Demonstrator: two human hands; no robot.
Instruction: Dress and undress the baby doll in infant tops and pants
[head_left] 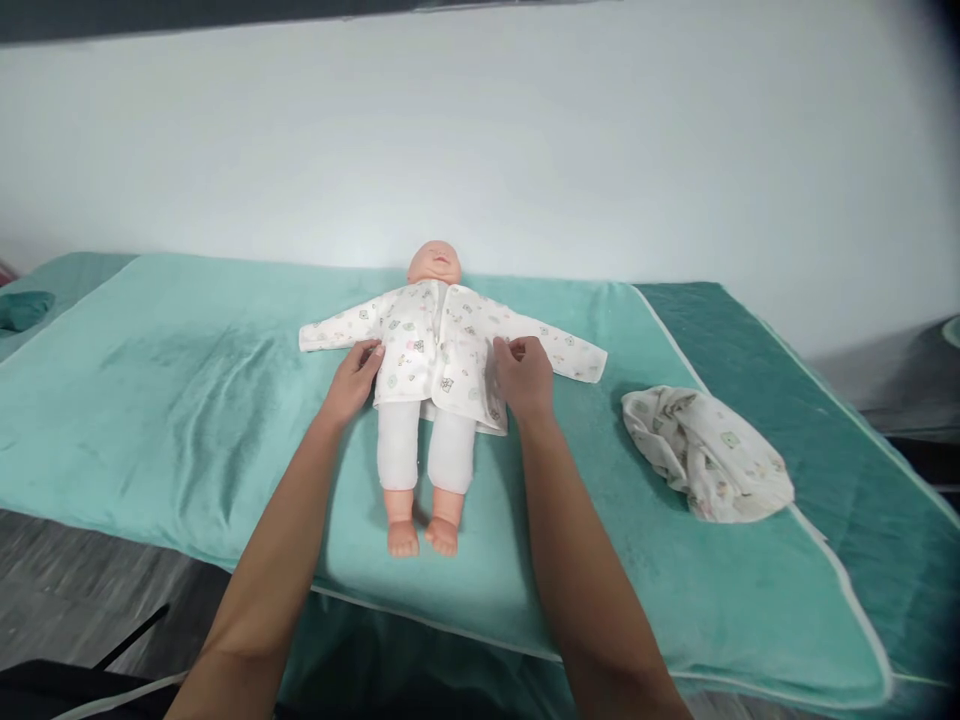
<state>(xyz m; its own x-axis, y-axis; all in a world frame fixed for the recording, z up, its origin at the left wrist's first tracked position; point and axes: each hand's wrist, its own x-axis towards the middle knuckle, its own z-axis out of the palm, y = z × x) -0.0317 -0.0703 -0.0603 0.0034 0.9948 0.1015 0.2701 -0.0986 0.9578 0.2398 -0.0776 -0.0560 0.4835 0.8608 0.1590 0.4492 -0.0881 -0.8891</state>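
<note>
A baby doll (435,262) lies on its back on the green bed cover, head toward the wall. It wears white trousers (397,445), and its bare feet point toward me. A white printed baby jacket (409,345) covers its chest, with both sleeves spread out sideways and the front edges meeting near the middle. At the jacket's left side, my left hand (358,380) has thumb and fingers closed at the cloth's edge. My right hand (525,378) pinches the jacket's right side, below the sleeve. The doll's hands do not show.
A crumpled white printed cloth (709,455) lies on the cover to the right. The green cover (187,400) spreads over a bed against a pale wall (480,140). A small dark green cloth item (26,310) is at the far left. Grey flooring (67,570) shows at the lower left.
</note>
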